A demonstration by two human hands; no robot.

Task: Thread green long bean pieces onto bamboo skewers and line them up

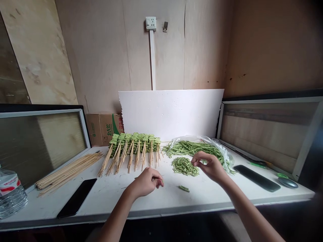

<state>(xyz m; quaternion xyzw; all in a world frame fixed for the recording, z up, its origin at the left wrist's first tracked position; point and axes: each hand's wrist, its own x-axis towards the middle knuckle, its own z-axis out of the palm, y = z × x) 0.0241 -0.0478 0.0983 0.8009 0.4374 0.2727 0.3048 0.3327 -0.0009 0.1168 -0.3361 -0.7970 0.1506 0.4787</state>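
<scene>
My left hand [148,183] is closed above the front middle of the table. What looks like a thin bamboo skewer [163,175] is in its grip, mostly hidden by the fingers. My right hand [208,165] has its fingertips pinched at the right edge of a pile of cut green bean pieces [185,166]; whatever is between them cannot be made out. A few bean pieces [184,189] lie together between the hands, nearer the front edge. Behind my left hand, skewers threaded with green beans [136,138] are stacked in rows, bare stick ends [130,158] facing me.
Long green beans [193,148] lie in a clear plastic bag [225,153] at the back right. Loose bamboo skewers [68,171] and a black phone [77,197] are at left, beside a water bottle [11,195]. Another dark phone [256,178] lies right. A white board [171,114] stands behind.
</scene>
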